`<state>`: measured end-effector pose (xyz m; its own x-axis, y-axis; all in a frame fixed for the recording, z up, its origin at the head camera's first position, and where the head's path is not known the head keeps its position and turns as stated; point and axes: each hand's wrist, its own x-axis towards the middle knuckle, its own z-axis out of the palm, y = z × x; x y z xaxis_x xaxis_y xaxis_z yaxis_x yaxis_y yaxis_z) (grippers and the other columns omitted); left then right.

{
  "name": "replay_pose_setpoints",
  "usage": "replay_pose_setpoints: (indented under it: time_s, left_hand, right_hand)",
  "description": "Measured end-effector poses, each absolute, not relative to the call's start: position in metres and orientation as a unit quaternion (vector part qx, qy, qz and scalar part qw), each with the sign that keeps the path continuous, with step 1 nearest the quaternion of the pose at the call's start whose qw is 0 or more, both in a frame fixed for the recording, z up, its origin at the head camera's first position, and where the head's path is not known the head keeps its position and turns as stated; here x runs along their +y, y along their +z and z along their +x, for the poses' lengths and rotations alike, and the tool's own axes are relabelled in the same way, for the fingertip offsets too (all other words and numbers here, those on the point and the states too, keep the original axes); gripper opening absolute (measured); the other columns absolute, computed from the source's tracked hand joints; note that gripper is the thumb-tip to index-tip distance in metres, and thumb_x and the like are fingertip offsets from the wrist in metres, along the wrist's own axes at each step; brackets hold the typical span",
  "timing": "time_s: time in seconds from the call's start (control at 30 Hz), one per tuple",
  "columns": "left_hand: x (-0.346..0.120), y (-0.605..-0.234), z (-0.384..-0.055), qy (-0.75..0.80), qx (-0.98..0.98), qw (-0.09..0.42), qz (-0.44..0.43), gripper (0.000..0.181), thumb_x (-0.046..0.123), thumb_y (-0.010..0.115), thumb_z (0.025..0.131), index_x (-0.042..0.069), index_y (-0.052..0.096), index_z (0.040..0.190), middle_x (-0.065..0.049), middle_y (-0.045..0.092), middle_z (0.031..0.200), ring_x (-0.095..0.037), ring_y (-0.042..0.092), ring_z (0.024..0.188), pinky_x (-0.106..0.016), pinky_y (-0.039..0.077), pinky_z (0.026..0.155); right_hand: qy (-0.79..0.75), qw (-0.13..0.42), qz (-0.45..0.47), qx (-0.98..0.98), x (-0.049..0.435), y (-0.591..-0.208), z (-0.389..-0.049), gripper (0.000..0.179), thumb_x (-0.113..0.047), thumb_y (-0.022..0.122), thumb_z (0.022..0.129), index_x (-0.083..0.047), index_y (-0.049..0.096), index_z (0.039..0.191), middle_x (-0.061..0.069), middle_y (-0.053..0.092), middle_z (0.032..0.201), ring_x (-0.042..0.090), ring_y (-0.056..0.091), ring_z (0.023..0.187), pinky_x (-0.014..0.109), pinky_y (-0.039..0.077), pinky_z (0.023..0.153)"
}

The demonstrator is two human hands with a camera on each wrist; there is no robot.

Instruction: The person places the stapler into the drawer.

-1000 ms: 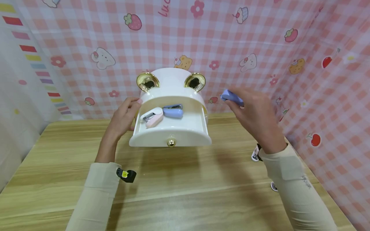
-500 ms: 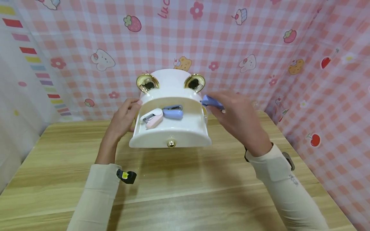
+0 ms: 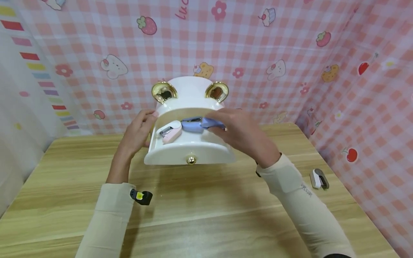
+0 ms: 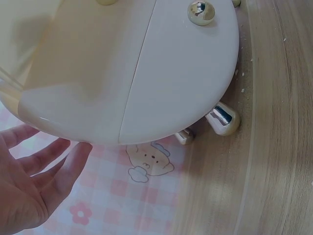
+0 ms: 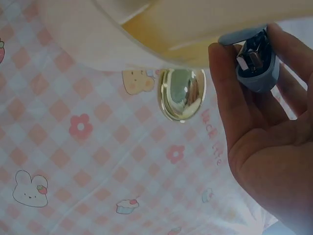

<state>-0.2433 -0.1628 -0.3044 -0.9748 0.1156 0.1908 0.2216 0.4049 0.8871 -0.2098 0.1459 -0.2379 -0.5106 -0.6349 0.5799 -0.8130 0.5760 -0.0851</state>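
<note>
A white frog-like box (image 3: pixel 190 84) with gold eyes stands on the table, its upper drawer (image 3: pixel 171 154) pulled out. In the drawer lie a pink-and-white stapler (image 3: pixel 171 132) at the left and a blue stapler (image 3: pixel 191 125) near the middle. My right hand (image 3: pixel 242 132) pinches another blue stapler (image 5: pixel 259 68) between thumb and fingers, low over the drawer's right part. In the head view its tip meets or overlaps the lying blue one. My left hand (image 3: pixel 138 130) rests its fingertips (image 4: pixel 80 149) against the box's left side.
At the table's right side lies a grey-and-white stapler (image 3: pixel 319 179). A pink checked cloth (image 3: pixel 245 43) hangs behind and to the right. Gold feet (image 4: pixel 224 119) hold the box off the wooden table (image 3: pixel 193 222).
My right hand has carried the blue stapler leftward and down, from beside the box to over the drawer. The grey-and-white stapler has come into sight. My left hand has stayed put.
</note>
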Motion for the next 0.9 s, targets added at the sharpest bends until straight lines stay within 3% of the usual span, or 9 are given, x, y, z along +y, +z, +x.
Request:
replay_pose_setpoints:
  time_s: [0.3,0.67,0.9]
  left_hand:
    - [-0.164,-0.303,-0.239,-0.548,-0.830,0.048,-0.095,0.071,0.062,0.043,0.102,0.011,0.043,0.151,-0.024,0.048,0.141,-0.042,0.052,0.117,-0.048,0.062,0.062]
    - [-0.162,-0.303,-0.239,-0.545,-0.831,0.053,-0.095,0.070,0.062,0.043,0.102,0.011,0.045,0.149,-0.024,0.049,0.140,-0.042,0.053,0.117,-0.046,0.061,0.060]
    - [-0.161,-0.305,-0.238,-0.548,-0.830,0.044,-0.095,0.071,0.063,0.043,0.102,0.011,0.044,0.150,-0.023,0.048,0.142,-0.042,0.051,0.120,-0.047,0.062,0.062]
  right_hand:
    - [0.151,0.196,0.425,-0.870,0.138,-0.243,-0.216,0.028,-0.009,0.078,0.090,-0.006,0.074,0.118,0.008,0.074,0.113,0.022,0.070,0.097,0.039,0.057,0.078]
    - [0.165,0.138,0.423,-0.880,0.134,-0.246,-0.222,0.028,-0.008,0.074,0.094,-0.005,0.072,0.122,0.009,0.071,0.118,0.021,0.068,0.102,0.035,0.056,0.085]
    - [0.125,0.142,0.408,-0.893,0.133,-0.251,-0.225,0.031,-0.012,0.073,0.095,-0.007,0.071,0.126,0.009,0.070,0.122,0.023,0.068,0.102,0.036,0.057,0.084]
